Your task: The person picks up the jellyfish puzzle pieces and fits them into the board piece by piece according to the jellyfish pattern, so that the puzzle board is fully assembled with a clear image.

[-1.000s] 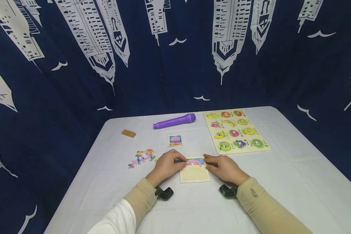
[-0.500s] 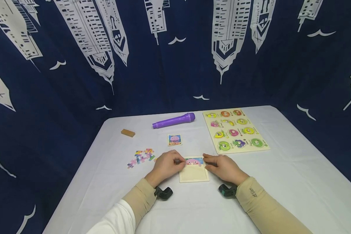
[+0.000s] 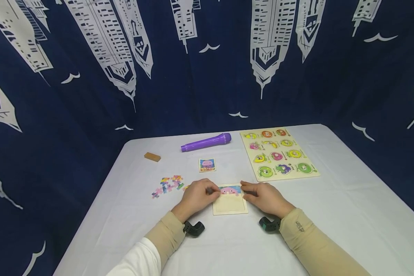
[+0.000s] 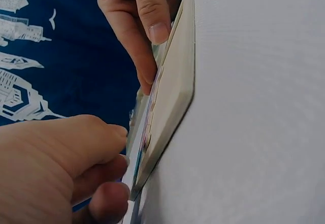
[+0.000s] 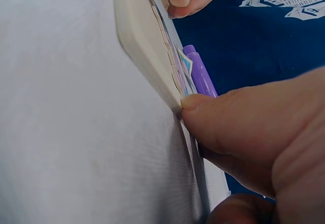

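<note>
A small wooden puzzle tray (image 3: 230, 207) lies on the table with a strip of joined puzzle pieces (image 3: 230, 190), showing a pink cartoon face on blue, along its far side. My left hand (image 3: 201, 194) is at the tray's upper left, pinching a small puzzle piece (image 5: 165, 1), mostly hidden by thumb and finger. At the opposite side my right hand (image 3: 266, 198) holds the tray's edge, its thumb (image 5: 195, 102) on the near corner in the right wrist view. The lower part of the tray shows bare wood.
Loose puzzle pieces (image 3: 167, 186) lie left of the left hand. Beyond the tray are a small picture card (image 3: 207, 165), a purple toy microphone (image 3: 206, 143) and a brown block (image 3: 152, 156). A large fruit puzzle board (image 3: 279, 155) lies at the back right.
Almost nothing differs: both hands stay at the tray, with the left fingers barely shifting at its upper left. The slight shift of the whole scene comes from the head camera.
</note>
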A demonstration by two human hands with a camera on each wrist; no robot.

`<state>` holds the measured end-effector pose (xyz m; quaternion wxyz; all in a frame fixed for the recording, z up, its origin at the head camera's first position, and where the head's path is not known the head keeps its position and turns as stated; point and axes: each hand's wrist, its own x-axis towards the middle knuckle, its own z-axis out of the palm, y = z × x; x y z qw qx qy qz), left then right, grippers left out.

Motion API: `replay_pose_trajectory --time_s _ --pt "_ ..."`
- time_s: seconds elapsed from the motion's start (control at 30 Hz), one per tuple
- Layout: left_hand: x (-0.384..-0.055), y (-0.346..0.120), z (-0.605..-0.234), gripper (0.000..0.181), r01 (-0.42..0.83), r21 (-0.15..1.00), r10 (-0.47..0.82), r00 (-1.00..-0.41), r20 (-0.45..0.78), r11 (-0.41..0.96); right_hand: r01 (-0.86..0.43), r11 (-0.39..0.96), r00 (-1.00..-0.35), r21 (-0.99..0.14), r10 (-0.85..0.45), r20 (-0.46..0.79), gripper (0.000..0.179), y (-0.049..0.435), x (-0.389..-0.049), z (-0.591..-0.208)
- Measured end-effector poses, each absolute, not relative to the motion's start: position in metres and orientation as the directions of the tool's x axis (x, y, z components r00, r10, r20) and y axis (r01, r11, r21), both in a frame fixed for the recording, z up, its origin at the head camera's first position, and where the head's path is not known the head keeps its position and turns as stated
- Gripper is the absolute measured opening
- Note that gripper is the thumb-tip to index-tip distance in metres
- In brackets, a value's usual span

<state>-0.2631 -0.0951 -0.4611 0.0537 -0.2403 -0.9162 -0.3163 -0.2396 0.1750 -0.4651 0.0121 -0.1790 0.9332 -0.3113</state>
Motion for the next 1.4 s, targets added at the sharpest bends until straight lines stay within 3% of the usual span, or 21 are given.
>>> replay_pose_trajectory --time_s 0.27,0.47,0.73,0.93,1.13,1.4 --pt "-0.267 -0.111 -0.447 0.007 0.409 0.477 0.302 -0.909 0.287 0.778 -0.335 0.743 -0.933 -0.579 -0.346 0.097 0.038 0.176 -0.239 -0.466" --pt "-0.271 -0.148 -0.432 0.015 0.231 0.404 0.135 -0.958 0.252 0.885 -0.327 0.743 -0.936 -0.584 -0.342 0.089 0.039 0.175 -0.239 -0.466" --pt "-0.269 -0.21 -0.427 0.017 0.0 0.415 -0.074 -0.984 0.163 0.91 -0.341 0.746 -0.931 -0.572 -0.351 0.098 0.039 0.175 -0.239 -0.464" --pt "-0.27 -0.22 -0.436 0.018 0.014 0.431 -0.039 -0.993 0.115 0.902 -0.341 0.744 -0.931 -0.574 -0.35 0.101 0.039 0.175 -0.239 -0.466" --pt "-0.268 -0.221 -0.436 0.026 -0.034 0.37 -0.077 -0.992 0.102 0.928 -0.333 0.741 -0.934 -0.583 -0.343 0.097 0.039 0.175 -0.239 -0.467" --pt "-0.269 -0.222 -0.436 0.027 -0.027 0.42 -0.043 -0.999 0.028 0.907 -0.325 0.745 -0.937 -0.582 -0.337 0.093 0.039 0.175 -0.238 -0.466"
